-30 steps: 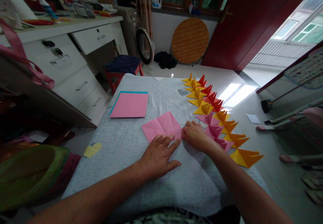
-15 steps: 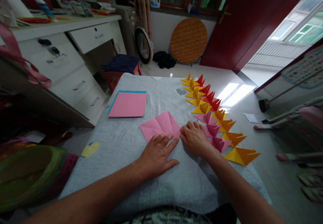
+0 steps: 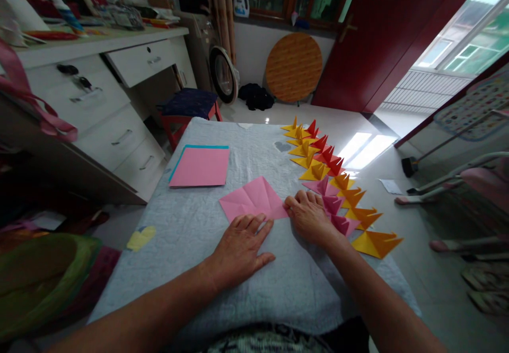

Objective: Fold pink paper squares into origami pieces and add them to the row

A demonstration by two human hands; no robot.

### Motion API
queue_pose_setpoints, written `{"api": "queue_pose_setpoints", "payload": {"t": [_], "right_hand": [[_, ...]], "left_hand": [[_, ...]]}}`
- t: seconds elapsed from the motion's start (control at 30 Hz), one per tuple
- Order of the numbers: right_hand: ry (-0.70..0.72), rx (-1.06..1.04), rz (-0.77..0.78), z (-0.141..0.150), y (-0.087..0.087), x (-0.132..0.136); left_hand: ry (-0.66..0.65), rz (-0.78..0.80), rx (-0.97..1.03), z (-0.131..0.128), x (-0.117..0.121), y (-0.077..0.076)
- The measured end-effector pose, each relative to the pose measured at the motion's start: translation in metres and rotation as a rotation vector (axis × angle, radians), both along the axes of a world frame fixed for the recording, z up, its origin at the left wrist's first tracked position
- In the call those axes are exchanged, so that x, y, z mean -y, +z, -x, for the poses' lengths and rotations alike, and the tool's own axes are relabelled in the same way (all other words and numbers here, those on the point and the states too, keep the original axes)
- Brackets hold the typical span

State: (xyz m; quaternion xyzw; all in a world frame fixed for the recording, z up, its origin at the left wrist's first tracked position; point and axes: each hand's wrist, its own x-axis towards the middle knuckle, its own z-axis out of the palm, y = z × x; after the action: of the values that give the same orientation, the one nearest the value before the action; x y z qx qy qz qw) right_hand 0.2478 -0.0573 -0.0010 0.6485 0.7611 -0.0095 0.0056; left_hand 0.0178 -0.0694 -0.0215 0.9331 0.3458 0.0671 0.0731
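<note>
A creased sheet of pink origami paper (image 3: 254,196) lies on the cloth-covered table, partly folded, its near edge towards me. My left hand (image 3: 243,244) rests flat along that near edge, fingers stretched out and the thumb apart. At the paper's right corner, the curled fingers of my right hand (image 3: 310,216) pinch the tip. Beside my right hand stand folded pink paper cranes (image 3: 333,203), which its knuckles partly cover. Farther left is a neat stack of square paper (image 3: 201,166), pink on top with a blue edge showing.
Yellow cranes (image 3: 314,171), red cranes (image 3: 326,152) and orange cranes (image 3: 377,243) line the right side of the table. A dark-topped stool (image 3: 189,103) stands beyond the far left corner. Left of the table is a green-rimmed bin (image 3: 85,257).
My left hand has slid slightly left along the paper's near edge, uncovering more of it near the right corner. My right hand keeps its hold there. The view has shifted a little.
</note>
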Motion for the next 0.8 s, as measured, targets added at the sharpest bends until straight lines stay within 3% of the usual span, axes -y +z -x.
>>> {"api": "queue_pose_setpoints", "payload": {"t": [0.17,0.2,0.33,0.4,0.6,0.8], "right_hand": [[-0.024,-0.199,-0.159,0.003,0.012,0.008],[0.027,-0.280,-0.189,0.007,0.015,0.013],[0.258,-0.517,-0.110,0.037,0.016,0.036],[0.262,-0.597,-0.059,0.050,0.010,0.043],[0.248,-0.565,-0.082,0.057,-0.004,0.047],[0.273,-0.447,-0.095,0.062,0.002,0.047]], "left_hand": [[0.007,-0.017,0.006,0.004,0.003,0.002],[0.009,-0.016,0.008,0.004,0.003,0.003],[0.009,-0.012,0.017,0.001,0.003,0.005],[0.000,0.004,0.030,0.001,0.003,0.007],[0.003,0.007,-0.001,0.010,0.002,0.007],[0.062,-0.083,-0.099,0.039,0.011,0.004]]}}
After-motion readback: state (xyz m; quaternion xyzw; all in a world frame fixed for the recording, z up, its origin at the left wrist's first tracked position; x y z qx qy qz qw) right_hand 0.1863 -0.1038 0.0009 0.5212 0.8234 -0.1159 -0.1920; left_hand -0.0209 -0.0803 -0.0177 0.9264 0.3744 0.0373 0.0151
